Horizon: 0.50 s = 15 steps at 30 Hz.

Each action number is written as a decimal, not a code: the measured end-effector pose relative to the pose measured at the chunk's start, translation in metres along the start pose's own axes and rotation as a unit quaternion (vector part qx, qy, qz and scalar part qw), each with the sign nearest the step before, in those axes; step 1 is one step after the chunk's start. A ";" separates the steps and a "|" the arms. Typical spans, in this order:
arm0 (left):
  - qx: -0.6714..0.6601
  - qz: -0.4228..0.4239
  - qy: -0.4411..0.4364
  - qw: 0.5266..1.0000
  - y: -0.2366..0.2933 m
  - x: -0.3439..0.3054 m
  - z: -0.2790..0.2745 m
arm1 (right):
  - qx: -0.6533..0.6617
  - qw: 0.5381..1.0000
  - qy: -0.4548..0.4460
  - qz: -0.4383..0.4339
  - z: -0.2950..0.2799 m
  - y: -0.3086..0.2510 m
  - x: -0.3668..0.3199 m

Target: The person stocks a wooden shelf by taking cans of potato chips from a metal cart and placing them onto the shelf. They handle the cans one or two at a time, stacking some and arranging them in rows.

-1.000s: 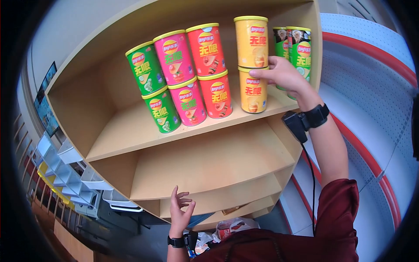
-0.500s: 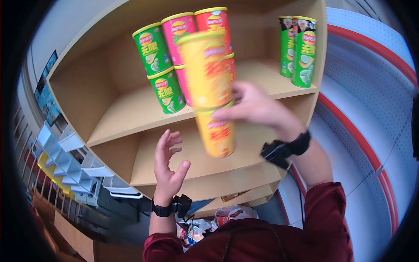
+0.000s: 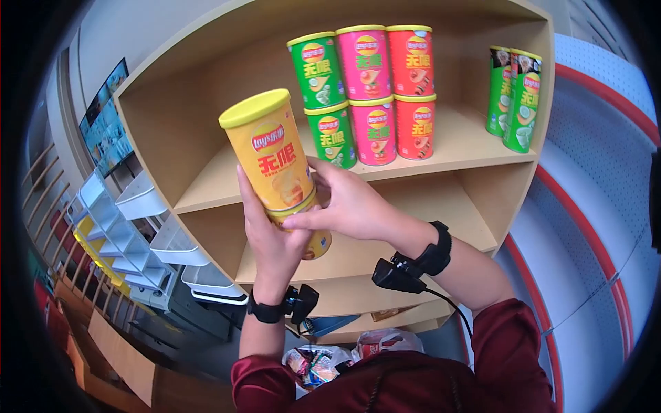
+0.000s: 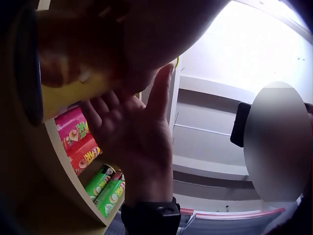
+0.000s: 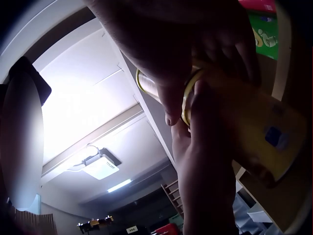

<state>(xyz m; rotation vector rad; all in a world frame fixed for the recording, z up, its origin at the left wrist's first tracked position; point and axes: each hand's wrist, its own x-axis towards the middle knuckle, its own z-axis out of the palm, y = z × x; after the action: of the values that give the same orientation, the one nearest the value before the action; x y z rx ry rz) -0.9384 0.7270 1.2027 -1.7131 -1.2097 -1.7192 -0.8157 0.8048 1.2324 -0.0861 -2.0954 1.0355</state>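
Observation:
Two yellow Lay's chip cans are stacked end to end and held in front of the wooden shelf unit (image 3: 441, 155). The upper yellow can (image 3: 265, 151) tilts left; only part of the lower yellow can (image 3: 318, 242) shows. My right hand (image 3: 330, 203) grips the pair at the seam, thumb in front. My left hand (image 3: 265, 237) wraps them from behind and below, with fingers running up the upper can's left side. The left wrist view shows that palm (image 4: 142, 142) against a yellow can (image 4: 73, 93). In the right wrist view, the right thumb (image 5: 171, 98) is on the can (image 5: 254, 132).
On the top shelf stand green (image 3: 315, 62), pink (image 3: 361, 58) and red cans (image 3: 410, 58), each on a matching can. Two tall green cans (image 3: 513, 96) stand at its right end. White bins (image 3: 138, 199) hang at the left. A bag of snacks (image 3: 313, 361) lies below.
My right hand lifted the two stacked yellow cans off the top shelf and brought them down and left. My left hand rose from below and took hold of them.

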 end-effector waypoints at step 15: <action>-0.124 -0.022 -0.005 0.992 -0.069 0.103 0.007 | -0.031 0.928 0.360 -0.092 -0.104 -0.001 -0.036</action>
<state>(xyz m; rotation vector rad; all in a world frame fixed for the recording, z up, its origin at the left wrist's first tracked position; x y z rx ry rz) -1.0051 0.7970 1.2805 -1.8479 -1.0834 -1.9589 -0.7207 0.8581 1.2487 -0.2559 -1.4292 0.6789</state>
